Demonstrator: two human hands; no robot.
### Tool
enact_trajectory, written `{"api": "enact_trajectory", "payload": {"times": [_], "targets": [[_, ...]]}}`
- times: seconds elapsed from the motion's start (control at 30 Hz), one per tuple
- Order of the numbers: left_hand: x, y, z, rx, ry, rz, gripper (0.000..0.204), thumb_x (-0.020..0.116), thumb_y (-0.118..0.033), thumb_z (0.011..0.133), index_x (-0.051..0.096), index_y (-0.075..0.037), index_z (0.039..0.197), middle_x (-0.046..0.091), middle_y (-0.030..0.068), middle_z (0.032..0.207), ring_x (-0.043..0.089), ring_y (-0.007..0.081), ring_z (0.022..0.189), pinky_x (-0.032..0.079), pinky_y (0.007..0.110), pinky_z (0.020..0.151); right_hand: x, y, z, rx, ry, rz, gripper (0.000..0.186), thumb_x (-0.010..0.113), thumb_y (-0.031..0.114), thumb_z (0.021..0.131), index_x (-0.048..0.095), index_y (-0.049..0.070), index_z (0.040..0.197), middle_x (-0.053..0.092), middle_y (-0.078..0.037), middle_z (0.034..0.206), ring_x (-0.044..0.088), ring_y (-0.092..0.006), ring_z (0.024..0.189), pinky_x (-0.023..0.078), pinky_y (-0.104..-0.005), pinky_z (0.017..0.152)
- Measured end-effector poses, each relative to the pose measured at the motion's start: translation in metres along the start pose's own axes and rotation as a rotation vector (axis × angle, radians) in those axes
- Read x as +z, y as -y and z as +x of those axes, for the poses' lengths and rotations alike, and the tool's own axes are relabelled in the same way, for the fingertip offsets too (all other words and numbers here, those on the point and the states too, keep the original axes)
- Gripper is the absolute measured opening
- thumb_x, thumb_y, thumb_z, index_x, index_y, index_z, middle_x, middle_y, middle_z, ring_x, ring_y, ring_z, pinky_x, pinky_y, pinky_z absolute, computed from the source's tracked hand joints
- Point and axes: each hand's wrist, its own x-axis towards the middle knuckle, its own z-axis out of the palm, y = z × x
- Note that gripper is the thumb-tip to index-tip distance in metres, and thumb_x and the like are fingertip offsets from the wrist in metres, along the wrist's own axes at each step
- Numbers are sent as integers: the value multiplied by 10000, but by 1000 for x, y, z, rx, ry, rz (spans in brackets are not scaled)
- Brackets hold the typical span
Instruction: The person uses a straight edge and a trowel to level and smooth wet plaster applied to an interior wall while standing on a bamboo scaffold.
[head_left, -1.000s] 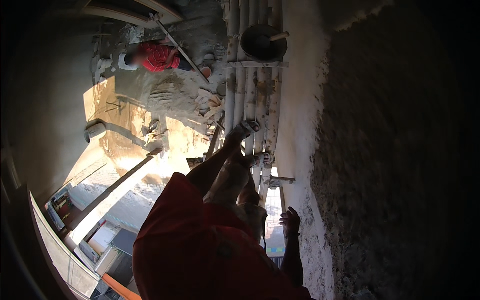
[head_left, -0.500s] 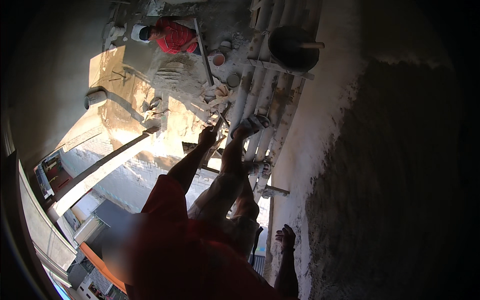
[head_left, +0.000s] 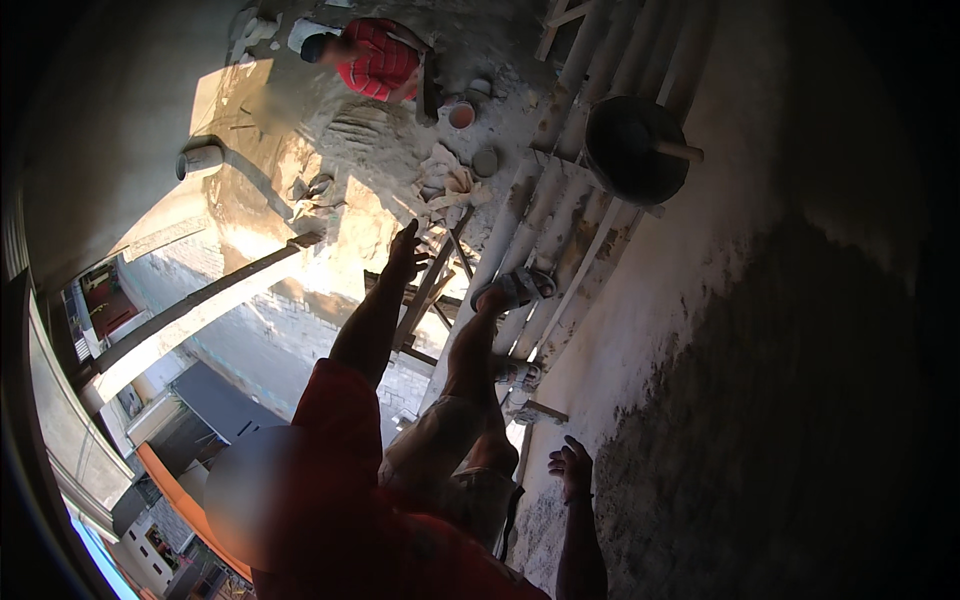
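Observation:
My left hand (head_left: 405, 250) reaches out over the lower floor, empty, with fingers apart, near the wooden braces (head_left: 436, 278) beside the scaffold. My right hand (head_left: 572, 462) hangs beside the pale plastered wall (head_left: 630, 400), fingers spread and holding nothing. My sandalled feet (head_left: 525, 287) stand on several parallel poles (head_left: 545, 230) that form the scaffold walkway. Farther along the poles rests a black basin (head_left: 625, 140) with a wooden-handled tool (head_left: 678, 151) lying across it.
Below, a person in a red striped shirt (head_left: 375, 60) holds a long bar (head_left: 425, 90) near two small buckets (head_left: 461, 115), crumpled sacks (head_left: 445, 175) and a pale container (head_left: 200, 160). A beam (head_left: 200, 320) crosses at the left above rooftops (head_left: 215, 400).
My left hand has come into view and risen outward, its fingers now spreading. My view has rotated, shifting the poles and basin rightward. The co-worker's bar has changed its angle.

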Motion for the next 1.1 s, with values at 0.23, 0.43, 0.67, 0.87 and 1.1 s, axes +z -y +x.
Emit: {"api": "enact_trajectory", "payload": {"times": [0.23, 0.43, 0.67, 0.87, 1.1], "targets": [[22, -109, 31, 54, 158, -437, 915, 522, -578, 751, -5, -158, 1370, 157, 198, 1374, 321, 526, 1129, 358, 614, 862, -11, 11, 20, 81, -33, -73, 376, 452, 127, 823, 444, 48, 1190, 605, -131, 729, 569, -174, 532, 476, -292, 473], [22, -161, 88, 746, 619, 208, 761, 512, -548, 769, 233, -71, 1291, 370, 216, 1237, 497, 419, 1002, 449, 517, 784, -23, 20, 35, 84, -26, -130, 378, 469, 147, 828, 437, 48, 1191, 607, -123, 727, 564, -171, 528, 474, -291, 467], [49, -121, 70, 2, 1052, -597, 610, 543, -469, 730, 480, 40, 1061, 551, 181, 974, 563, 292, 803, 502, 361, 633, 2, 60, 45, 10, 25, -164, 396, 476, 152, 822, 430, 32, 1197, 600, -127, 724, 565, -168, 529, 472, -285, 470], [47, -98, -5, 50, 994, -536, 549, 494, -449, 769, 506, 46, 1004, 585, 167, 811, 583, 276, 655, 504, 356, 524, 52, 150, 68, -142, 116, -189, 436, 477, 169, 798, 428, 20, 1205, 599, -103, 738, 556, -146, 550, 472, -255, 515], [-8, -76, -148, 12, 708, -486, 435, 463, -390, 829, 484, -23, 1061, 579, 151, 803, 600, 274, 619, 500, 359, 449, 184, 259, 76, -143, 490, -215, 632, 510, 422, 826, 263, 129, 1329, 558, -112, 985, 524, -180, 835, 454, -385, 698]]}}
